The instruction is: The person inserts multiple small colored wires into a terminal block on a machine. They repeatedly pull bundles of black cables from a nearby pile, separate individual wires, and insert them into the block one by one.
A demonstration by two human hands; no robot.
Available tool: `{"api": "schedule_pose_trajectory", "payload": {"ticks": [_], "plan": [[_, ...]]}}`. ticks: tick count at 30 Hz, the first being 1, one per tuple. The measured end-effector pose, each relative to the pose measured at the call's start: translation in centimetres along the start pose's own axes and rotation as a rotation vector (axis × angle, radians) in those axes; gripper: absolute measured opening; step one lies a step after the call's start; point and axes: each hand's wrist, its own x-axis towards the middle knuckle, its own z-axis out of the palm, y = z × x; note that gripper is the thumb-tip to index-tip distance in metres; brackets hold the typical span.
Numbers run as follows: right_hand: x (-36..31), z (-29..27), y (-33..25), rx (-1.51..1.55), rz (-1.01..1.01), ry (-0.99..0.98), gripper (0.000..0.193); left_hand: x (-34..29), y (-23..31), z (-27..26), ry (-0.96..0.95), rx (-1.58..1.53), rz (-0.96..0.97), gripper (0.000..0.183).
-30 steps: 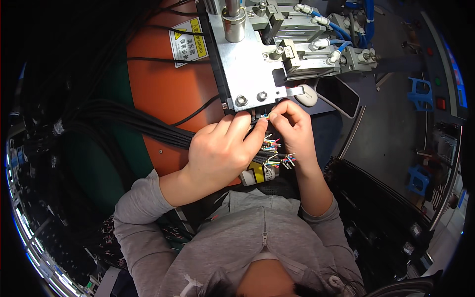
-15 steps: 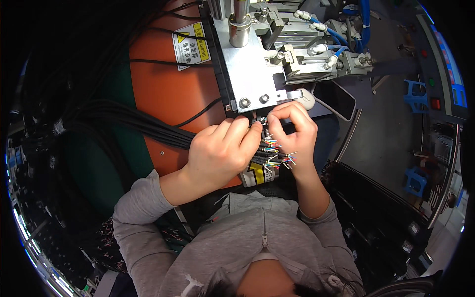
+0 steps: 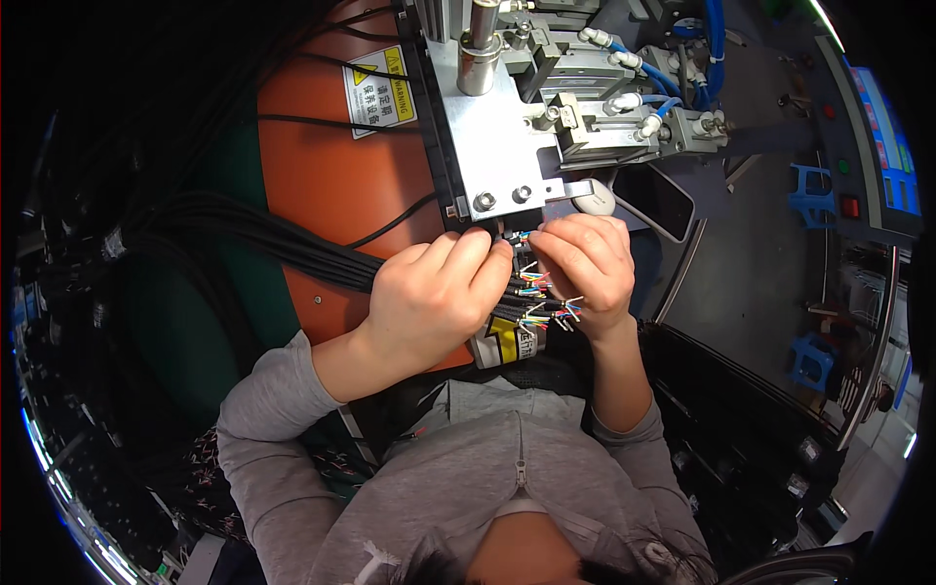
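My left hand [image 3: 429, 297] is closed, its thumb and forefinger pinching the end of a black cable [image 3: 509, 240] just under the front edge of a metal machine plate [image 3: 492, 146]. Opposite it, my right hand [image 3: 593, 268] pinches fine coloured wires [image 3: 524, 237] coming out of that cable end. A bundle of black cables [image 3: 312, 252] runs from the left and passes beneath my left hand. Below my fingers, several other stripped ends with white, red, blue and yellow wires [image 3: 534, 285] fan out between the hands. The fingertips partly hide the held end.
Pneumatic cylinders with blue hoses [image 3: 663, 83] lie behind the plate. A phone [image 3: 655, 200] and a round white case [image 3: 595, 198] rest to its right. The orange work surface [image 3: 322, 180] carries a warning label [image 3: 380, 93]. A control panel [image 3: 868, 146] stands far right.
My right hand has turned, its fingers now folded more downward over the wires, which show more between the fingertips. The left hand has barely moved.
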Motion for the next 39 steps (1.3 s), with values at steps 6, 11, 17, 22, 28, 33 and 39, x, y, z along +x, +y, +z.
{"api": "schedule_pose_trajectory", "payload": {"ticks": [6,11,17,22,28,33,39], "plan": [[0.9,-0.1,-0.3,0.019,-0.009,-0.036,0.023,0.0,0.0,0.1,0.012,-0.002,-0.003,0.017],[0.6,-0.3,-0.3,0.044,0.038,-0.074,0.02,-0.2,0.0,0.2,0.007,0.008,-0.014,0.017],[-0.2,0.6,-1.1,0.304,0.56,-0.083,0.009,-0.1,0.0,-0.2,-0.022,0.01,-0.025,0.019],[-0.3,0.2,-1.1,0.521,0.776,-0.106,0.007,-0.7,0.8,-1.3,-0.171,0.06,-0.112,0.017],[0.3,-0.8,-0.5,0.57,0.251,-0.11,0.03,-1.3,0.5,-0.9,-0.126,0.101,-0.115,0.012],[0.6,0.2,-0.5,0.706,0.191,-0.142,0.026,-0.4,-0.2,-1.7,-0.15,-0.168,-0.129,0.02],[0.4,0.7,-0.4,0.794,0.134,-0.142,0.021,-0.7,-0.3,-1.1,-0.103,-0.297,-0.117,0.032]]}}
